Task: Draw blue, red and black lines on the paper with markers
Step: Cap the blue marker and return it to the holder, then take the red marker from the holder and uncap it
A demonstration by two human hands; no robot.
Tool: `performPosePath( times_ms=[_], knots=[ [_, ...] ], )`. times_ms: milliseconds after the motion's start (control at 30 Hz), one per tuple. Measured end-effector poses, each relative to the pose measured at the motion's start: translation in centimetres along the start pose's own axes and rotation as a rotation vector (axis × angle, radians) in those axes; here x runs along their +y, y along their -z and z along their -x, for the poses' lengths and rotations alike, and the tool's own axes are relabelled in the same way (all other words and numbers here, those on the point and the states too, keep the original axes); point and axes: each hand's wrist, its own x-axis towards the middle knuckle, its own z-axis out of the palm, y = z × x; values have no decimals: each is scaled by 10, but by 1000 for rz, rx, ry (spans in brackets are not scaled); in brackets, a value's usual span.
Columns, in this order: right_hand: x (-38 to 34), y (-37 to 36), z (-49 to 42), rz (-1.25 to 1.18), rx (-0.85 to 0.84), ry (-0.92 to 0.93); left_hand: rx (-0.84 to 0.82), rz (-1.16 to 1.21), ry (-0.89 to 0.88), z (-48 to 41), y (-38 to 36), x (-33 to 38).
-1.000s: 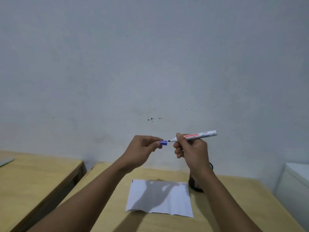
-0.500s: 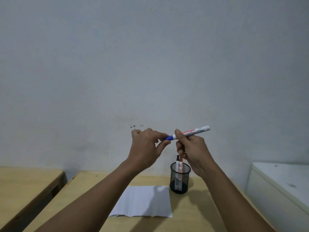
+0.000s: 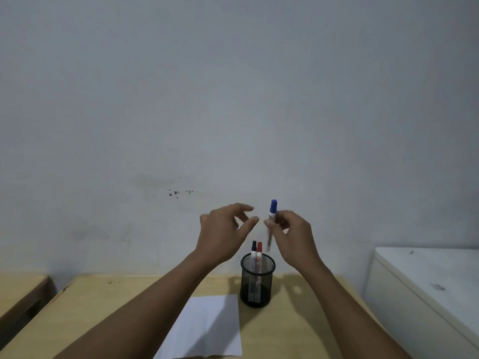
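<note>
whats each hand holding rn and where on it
The right hand pinches the capped blue marker mid-barrel, cap up. The left hand holds nothing.

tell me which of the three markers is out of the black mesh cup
The blue-capped marker, held upright in the right hand; the black-capped marker and red-capped marker stand in the cup.

Single head-worn view, forward and slightly down, close over table (image 3: 129, 301), facing wall (image 3: 233, 99).
</note>
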Motion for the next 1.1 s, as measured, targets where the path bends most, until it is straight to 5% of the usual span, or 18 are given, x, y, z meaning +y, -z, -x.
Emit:
performPosePath(
  times_ms=[133, 433, 833, 1100],
  knots=[
    [29, -15, 1, 77, -113, -171, -168, -58, 240, -3, -42, -33],
    [77, -43, 5, 243, -261, -220, -328, 201, 535, -17, -101, -50],
    [84, -40, 5, 323, -319, -158, -305, 456, 513, -21, -119, -52],
    [51, -30, -5, 134, -163, -141, -61, 567, 373, -48, -62, -17]
  ],
)
